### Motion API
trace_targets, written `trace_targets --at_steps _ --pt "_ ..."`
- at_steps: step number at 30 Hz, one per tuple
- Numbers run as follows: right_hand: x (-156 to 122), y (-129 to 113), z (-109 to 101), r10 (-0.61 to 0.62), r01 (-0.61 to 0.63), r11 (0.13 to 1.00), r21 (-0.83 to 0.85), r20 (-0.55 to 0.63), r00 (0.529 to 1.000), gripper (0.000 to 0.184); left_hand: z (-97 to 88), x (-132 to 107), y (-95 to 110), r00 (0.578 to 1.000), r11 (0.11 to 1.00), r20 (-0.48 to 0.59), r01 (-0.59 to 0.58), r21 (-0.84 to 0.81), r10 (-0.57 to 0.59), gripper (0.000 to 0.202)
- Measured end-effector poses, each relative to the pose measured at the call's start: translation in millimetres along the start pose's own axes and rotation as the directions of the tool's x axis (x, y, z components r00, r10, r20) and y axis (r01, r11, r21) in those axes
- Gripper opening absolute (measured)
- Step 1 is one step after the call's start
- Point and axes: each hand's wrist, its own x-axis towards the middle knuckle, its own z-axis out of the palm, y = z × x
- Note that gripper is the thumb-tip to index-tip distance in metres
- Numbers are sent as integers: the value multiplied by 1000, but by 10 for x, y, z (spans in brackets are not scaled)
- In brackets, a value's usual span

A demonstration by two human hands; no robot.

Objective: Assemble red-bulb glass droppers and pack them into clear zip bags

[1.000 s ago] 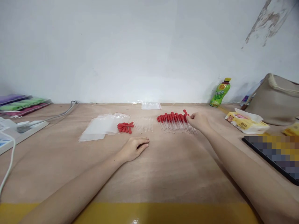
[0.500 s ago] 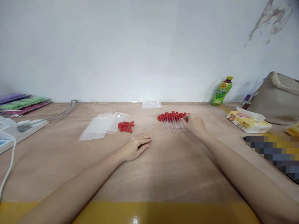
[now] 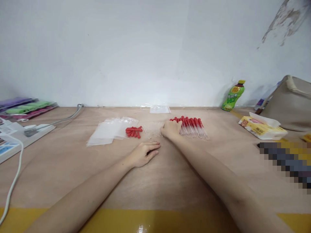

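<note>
My left hand (image 3: pixel 143 153) rests on the wooden table with its fingers stretched out and thumb apart, holding nothing. My right hand (image 3: pixel 171 128) has its fingers pinched at the right end of a row of thin clear tubes (image 3: pixel 152 129); what is between the fingertips is hidden. Just right of that hand lies a row of droppers (image 3: pixel 194 126), clear tubes with red rubber bulbs, and the hand covers its left end. Beyond my left hand is a small pile of loose red rubber bulbs (image 3: pixel 133 132). Clear plastic bags (image 3: pixel 104 131) lie fanned left of the pile.
Against the wall lies another clear bag (image 3: pixel 159 109). A green drink bottle (image 3: pixel 233 96), a yellow tissue pack (image 3: pixel 263 127) and a beige bag (image 3: pixel 288 103) stand on the right. At left are a power strip (image 3: pixel 41 132) with cables and packs of coloured rolls (image 3: pixel 31 107).
My right hand has moved left, from the right end of the dropper row to its left end beside the clear tubes. My left hand stays put; the view has shifted slightly.
</note>
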Motion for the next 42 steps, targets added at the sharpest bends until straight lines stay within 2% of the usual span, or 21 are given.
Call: trace_targets --at_steps 4,9,12,14,16,17,19,20,22,25,29,34,42 --pt "82 -52 35 95 -94 995 -12 97 991 23 4 3 -6 1000 1000 -1 2 -5 -2 34" --pt "65 -86 -1 79 -76 997 -29 135 988 22 7 -7 7 1000 1000 -4 -14 17 14 33" --pt "-101 -4 -47 -35 36 999 -19 40 999 25 5 -19 2 996 996 -85 -13 92 21 29" --pt "-270 142 -73 -196 198 980 8 -79 977 25 -11 -16 -37 975 976 -222 39 214 10 24" --pt "-454 351 -88 -364 380 921 84 -158 918 22 -47 1 -116 928 924 -374 141 355 2 19" --pt "-542 466 -91 -465 489 866 105 -193 864 21 -73 14 -169 900 889 -435 196 413 4 18" --pt "-693 682 -87 -645 679 727 102 -237 727 19 -134 39 -290 859 818 -512 289 497 8 17" --pt "-753 771 -79 -678 719 689 86 -272 683 20 -165 49 -352 841 787 -541 326 523 11 18" --pt "-835 891 -51 -673 740 667 85 -357 648 21 -224 57 -465 821 736 -571 381 559 9 20" --pt "-877 938 4 -623 727 670 152 -417 661 23 -283 42 -581 820 667 -571 439 602 -25 21" --pt "-871 896 39 -606 705 673 225 -380 699 23 -306 21 -641 836 619 -542 468 631 -80 23" --pt "-872 889 22 -593 692 671 268 -367 717 23 -300 30 -651 848 632 -520 457 626 -99 23" --pt "-873 893 5 -581 665 687 293 -330 745 23 -299 35 -678 811 675 -583 455 581 -44 15"
